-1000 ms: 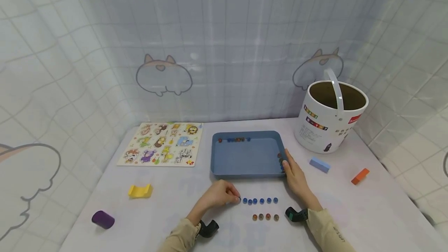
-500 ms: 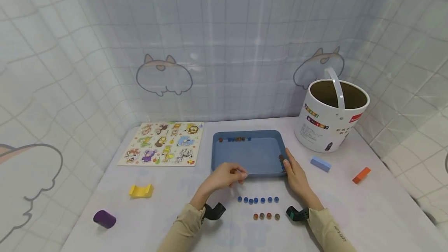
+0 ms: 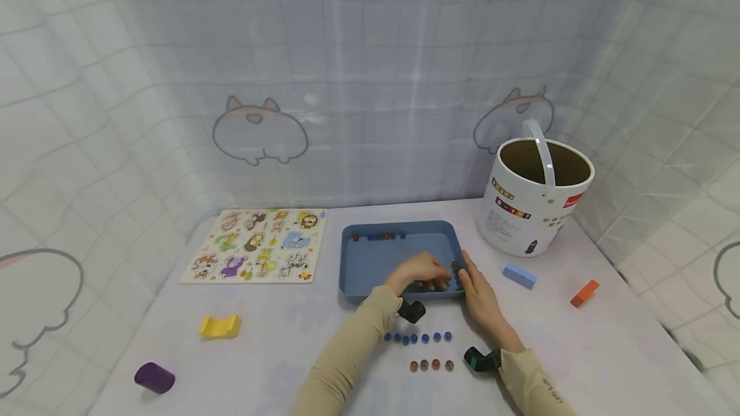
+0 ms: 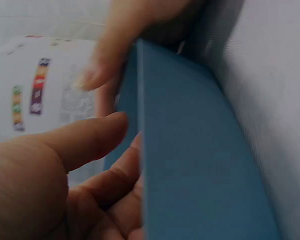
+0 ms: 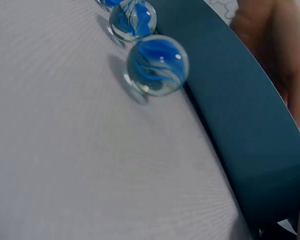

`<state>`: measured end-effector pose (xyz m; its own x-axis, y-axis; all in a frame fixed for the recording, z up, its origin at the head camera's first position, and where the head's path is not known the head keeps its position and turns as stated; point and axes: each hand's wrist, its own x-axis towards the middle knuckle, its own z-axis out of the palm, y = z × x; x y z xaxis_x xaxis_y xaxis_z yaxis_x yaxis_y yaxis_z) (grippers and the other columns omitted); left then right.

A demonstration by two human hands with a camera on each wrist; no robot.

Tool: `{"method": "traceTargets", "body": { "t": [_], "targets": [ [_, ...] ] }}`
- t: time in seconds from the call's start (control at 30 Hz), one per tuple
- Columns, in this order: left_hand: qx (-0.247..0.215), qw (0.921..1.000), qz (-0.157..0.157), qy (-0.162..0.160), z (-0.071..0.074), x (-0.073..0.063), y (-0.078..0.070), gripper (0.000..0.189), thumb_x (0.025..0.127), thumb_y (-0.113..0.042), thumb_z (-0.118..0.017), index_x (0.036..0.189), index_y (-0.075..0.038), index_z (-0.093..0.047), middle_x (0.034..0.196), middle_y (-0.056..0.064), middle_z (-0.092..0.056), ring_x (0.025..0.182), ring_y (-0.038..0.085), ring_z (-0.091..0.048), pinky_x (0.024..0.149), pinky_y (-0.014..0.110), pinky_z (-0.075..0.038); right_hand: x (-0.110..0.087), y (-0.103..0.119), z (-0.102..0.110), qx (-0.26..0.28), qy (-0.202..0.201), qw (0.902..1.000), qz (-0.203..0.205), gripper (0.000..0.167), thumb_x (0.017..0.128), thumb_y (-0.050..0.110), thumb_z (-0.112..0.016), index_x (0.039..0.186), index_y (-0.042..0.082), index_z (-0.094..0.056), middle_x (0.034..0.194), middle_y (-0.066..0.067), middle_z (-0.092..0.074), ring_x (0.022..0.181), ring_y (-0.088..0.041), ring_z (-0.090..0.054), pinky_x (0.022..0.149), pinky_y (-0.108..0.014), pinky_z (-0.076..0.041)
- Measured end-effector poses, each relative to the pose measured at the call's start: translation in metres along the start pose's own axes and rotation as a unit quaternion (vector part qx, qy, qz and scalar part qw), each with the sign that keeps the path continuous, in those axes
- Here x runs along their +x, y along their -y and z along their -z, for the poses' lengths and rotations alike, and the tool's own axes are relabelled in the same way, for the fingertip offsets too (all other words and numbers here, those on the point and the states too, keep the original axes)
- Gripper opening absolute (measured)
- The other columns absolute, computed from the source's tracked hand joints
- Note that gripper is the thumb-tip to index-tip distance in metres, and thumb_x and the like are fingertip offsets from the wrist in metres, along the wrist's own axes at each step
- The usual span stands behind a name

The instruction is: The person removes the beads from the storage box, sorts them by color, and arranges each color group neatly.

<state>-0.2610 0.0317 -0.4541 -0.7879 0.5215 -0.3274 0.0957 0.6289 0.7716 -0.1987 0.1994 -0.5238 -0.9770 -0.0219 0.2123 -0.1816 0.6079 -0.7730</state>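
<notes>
A blue tray [image 3: 370, 268] lies on the table. My left hand [image 3: 424, 269] reaches over its front wall, fingers down inside near the right end. In the left wrist view thumb and fingers [image 4: 92, 140] are apart, with no marble visible between them. My right hand [image 3: 482, 300] holds the tray's right wall near the front corner, thumb at the rim. Marbles [image 3: 457, 267] lie along that wall, partly covered by the hands. Another line of marbles [image 3: 386, 236] runs along the back wall. Before the tray are a row of blue marbles [image 3: 425, 338] and a shorter row of reddish and brownish marbles [image 3: 435, 364].
A white bucket [image 3: 520, 223] with a handle stands behind right. Near it lie a light blue block [image 3: 519, 276] and an orange block [image 3: 584, 293]. To the left are an animal puzzle board [image 3: 254, 246], a yellow block [image 3: 220, 327] and a purple cylinder [image 3: 154, 378].
My left hand has left the end of the blue marble row, crossed the tray's front wall and moved right inside it. The right hand stays at the tray's right side.
</notes>
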Motion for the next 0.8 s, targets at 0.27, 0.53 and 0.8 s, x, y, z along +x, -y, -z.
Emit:
{"method": "traceTargets", "body": {
  "t": [0.27, 0.53, 0.8],
  "targets": [
    [0.053, 0.9985, 0.009, -0.005, -0.016, 0.014, -0.012, 0.033, 0.085, -0.023, -0.068, 0.055, -0.011, -0.062, 0.050, -0.001, -0.052, 0.046, 0.011, -0.044, 0.047, 0.023, -0.035, 0.002, 0.002, 0.000, -0.003, -0.008, 0.9998, 0.016, 0.052, 0.107, 0.029, -0.033, 0.153, 0.008, -0.026, 0.151, -0.027, -0.035, 0.136, -0.049, -0.036, 0.108, -0.063, -0.029],
    [0.142, 0.9896, -0.016, -0.017, -0.021, 0.016, -0.018, 0.037, 0.088, -0.018, -0.066, 0.052, -0.018, -0.053, 0.047, -0.007, -0.041, 0.048, 0.008, -0.036, 0.051, 0.021, -0.031, 0.003, 0.002, 0.004, -0.006, -0.011, 0.9998, 0.014, 0.052, 0.107, 0.029, -0.033, 0.153, 0.006, -0.026, 0.151, -0.027, -0.035, 0.136, -0.049, -0.036, 0.108, -0.063, -0.029],
    [0.060, 0.9975, -0.029, -0.023, -0.014, 0.005, -0.004, 0.018, 0.088, -0.019, -0.070, 0.079, -0.005, -0.076, 0.061, -0.003, -0.062, 0.048, 0.006, -0.044, 0.050, 0.019, -0.034, 0.000, 0.000, 0.002, 0.001, -0.005, 1.0000, 0.007, 0.053, 0.107, 0.030, -0.033, 0.153, 0.007, -0.025, 0.154, -0.024, -0.032, 0.138, -0.048, -0.034, 0.109, -0.062, -0.028]
  ]
}}
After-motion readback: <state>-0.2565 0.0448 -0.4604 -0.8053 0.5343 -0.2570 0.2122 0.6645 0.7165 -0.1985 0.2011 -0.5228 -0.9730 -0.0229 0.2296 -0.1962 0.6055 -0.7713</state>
